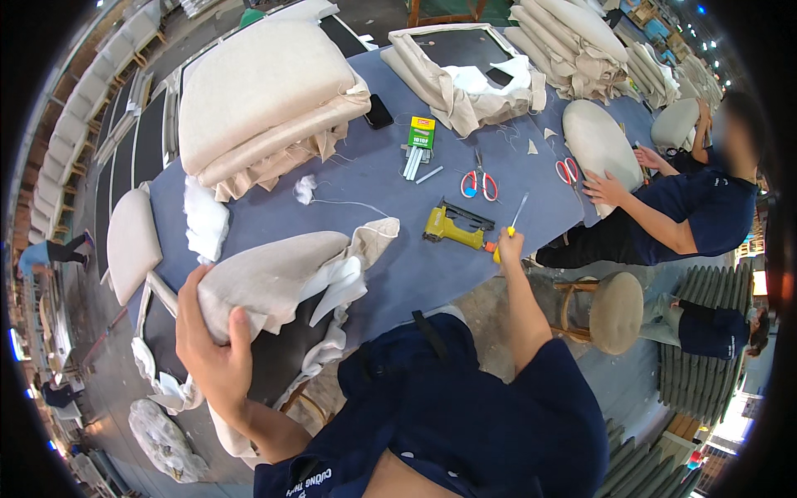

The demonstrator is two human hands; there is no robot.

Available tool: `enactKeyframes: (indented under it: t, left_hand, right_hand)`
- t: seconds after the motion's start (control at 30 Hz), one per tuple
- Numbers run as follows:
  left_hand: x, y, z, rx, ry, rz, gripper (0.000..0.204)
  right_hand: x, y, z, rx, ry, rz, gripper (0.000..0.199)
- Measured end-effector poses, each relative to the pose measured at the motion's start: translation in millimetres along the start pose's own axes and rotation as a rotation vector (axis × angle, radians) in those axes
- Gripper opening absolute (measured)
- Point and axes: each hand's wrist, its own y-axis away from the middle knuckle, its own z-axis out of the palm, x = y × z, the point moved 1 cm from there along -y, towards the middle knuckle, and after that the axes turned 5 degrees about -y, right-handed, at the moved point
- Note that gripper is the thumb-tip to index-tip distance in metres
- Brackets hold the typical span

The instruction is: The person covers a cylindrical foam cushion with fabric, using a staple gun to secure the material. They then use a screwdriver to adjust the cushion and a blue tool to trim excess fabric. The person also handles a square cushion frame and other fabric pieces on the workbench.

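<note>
My left hand point(214, 344) grips the near left edge of a beige upholstered seat cushion point(274, 270), thumb on its near side. The cushion is tilted up; white padding point(336, 286) and loose fabric hang out at its right end. In my right hand point(510, 242), at the table's near edge, is a screwdriver point(519, 214) with a yellow handle, its blade pointing up and away. Just left of that hand an olive-yellow staple gun point(457, 226) lies on the table. Beyond it are red-handled scissors point(480, 184) and an opened box of staples point(421, 137) with staple strips beside it.
Stacked beige cushions point(266, 91) stand at the back left, a black phone point(378, 111) beside them. More fabric-covered pieces point(465, 79) lie at the far side. A co-worker point(681, 212) handles a cushion point(602, 153) on the right. A round-seated stool point(616, 313) stands below.
</note>
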Motion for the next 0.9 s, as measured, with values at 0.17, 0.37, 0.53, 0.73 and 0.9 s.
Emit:
enactKeyframes:
  t: [0.17,0.37,0.53,0.73,0.9]
  left_hand:
    - [29.8,-7.2,14.6,-0.083,-0.122,0.131,0.058]
    - [50.1,-9.2,25.7,-0.089,-0.164,0.179,0.067]
    - [55.2,-8.5,29.4,-0.091,-0.192,0.185,0.068]
    - [43.9,-15.7,22.5,-0.102,-0.135,0.16,0.069]
    - [32.5,-23.2,18.7,-0.117,-0.044,0.154,0.071]
  right_hand:
    - [-17.6,-27.2,32.3,-0.023,-0.316,0.161,0.054]
    - [-26.7,0.6,61.4,0.004,0.572,-0.384,0.075]
    - [-45.2,-15.4,66.8,-0.094,0.919,-0.739,0.054]
    - [-63.2,-50.6,60.9,-0.282,0.806,-0.876,0.014]
    - [-79.3,-4.4,87.7,-0.393,0.553,-1.062,0.016]
